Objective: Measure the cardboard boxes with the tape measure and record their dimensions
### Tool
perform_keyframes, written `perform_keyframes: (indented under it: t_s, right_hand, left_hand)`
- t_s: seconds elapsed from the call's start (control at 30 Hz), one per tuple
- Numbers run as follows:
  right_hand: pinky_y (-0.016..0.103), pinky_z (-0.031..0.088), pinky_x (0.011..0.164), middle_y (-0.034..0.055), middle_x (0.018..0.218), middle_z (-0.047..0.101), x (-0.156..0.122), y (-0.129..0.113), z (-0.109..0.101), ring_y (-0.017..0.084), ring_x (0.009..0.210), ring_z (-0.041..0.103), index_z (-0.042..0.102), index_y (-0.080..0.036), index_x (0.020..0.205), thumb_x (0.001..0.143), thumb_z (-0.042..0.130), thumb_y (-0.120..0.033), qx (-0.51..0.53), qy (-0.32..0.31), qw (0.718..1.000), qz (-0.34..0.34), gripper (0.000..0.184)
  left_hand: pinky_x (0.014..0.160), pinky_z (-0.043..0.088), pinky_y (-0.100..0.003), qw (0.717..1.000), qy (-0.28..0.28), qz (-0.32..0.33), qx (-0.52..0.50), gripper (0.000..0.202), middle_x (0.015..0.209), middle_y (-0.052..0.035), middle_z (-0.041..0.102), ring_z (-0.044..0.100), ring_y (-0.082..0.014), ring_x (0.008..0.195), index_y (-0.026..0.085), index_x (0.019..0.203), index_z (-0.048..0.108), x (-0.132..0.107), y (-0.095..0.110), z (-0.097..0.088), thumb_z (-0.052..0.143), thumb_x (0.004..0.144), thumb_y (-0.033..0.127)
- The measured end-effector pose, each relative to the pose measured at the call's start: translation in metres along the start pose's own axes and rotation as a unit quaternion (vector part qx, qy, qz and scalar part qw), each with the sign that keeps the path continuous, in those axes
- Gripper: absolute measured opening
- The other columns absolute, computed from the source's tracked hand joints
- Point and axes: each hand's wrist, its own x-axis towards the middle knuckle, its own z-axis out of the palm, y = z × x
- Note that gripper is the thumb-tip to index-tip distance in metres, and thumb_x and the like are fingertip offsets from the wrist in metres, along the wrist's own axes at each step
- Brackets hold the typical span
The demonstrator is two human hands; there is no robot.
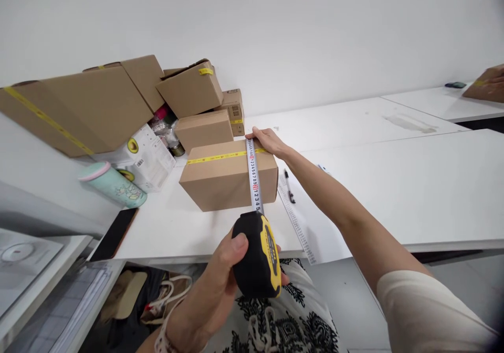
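Observation:
My left hand (218, 274) is wrapped round a black and yellow tape measure (255, 256) close to my body. Its white blade (254, 179) runs out over the top of a closed cardboard box (224, 179) sealed with yellow tape. At the box's far top edge, my right hand (269, 142) holds the blade's end, its fingers partly hidden behind the edge. The blade crosses the box near its right end and extends past the near edge to the case. To the right of the box lie a black pen (289, 186) and a spiral-bound notebook (315, 221).
More cardboard boxes (192, 90) are stacked at the back left. A mint tumbler (114, 185) lies tilted beside a white avocado-print box (151, 156). A dark phone-like slab (115, 235) rests at the white table's (394, 190) left edge. Bags (157, 300) sit below.

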Motion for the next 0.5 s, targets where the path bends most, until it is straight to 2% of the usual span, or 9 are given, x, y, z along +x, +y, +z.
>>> perform_keyframes:
  t_s: [0.17, 0.3, 0.5]
  right_hand:
    - [0.035, 0.05, 0.097, 0.011, 0.106, 0.078, 0.0009, 0.0001, 0.0002, 0.02, 0.094, 0.071, 0.08, -0.013, 0.101, 0.101, 0.047, -0.047, 0.009, 0.0, 1.0, 0.003, 0.047]
    - [0.034, 0.05, 0.096, 0.0095, 0.104, 0.078, 0.0013, -0.0006, 0.0006, 0.019, 0.092, 0.07, 0.08, -0.014, 0.098, 0.101, 0.047, -0.045, 0.003, 0.004, 1.0, -0.003, 0.045]
    - [0.032, 0.05, 0.091, 0.0085, 0.099, 0.079, 0.0006, -0.0021, 0.0004, 0.018, 0.086, 0.07, 0.081, -0.015, 0.095, 0.099, 0.05, -0.043, 0.014, 0.006, 1.0, 0.003, 0.042]
  left_hand:
    - [0.087, 0.055, -0.045, 1.0, -0.024, 0.003, 0.0, 0.06, 0.109, -0.0131, 0.069, 0.072, -0.0294, 0.089, 0.018, 0.126, 0.058, -0.0007, 0.0003, 0.0043, 0.066, 0.086, 0.061]
    - [0.087, 0.055, -0.046, 0.999, -0.026, 0.02, -0.005, 0.059, 0.112, -0.0134, 0.069, 0.072, -0.0296, 0.091, 0.019, 0.13, 0.057, 0.003, 0.0003, 0.0074, 0.067, 0.086, 0.057]
    - [0.081, 0.056, -0.042, 1.0, -0.023, 0.013, 0.001, 0.061, 0.11, -0.013, 0.069, 0.073, -0.0278, 0.085, 0.018, 0.127, 0.059, 0.0017, -0.003, 0.0041, 0.065, 0.086, 0.063]
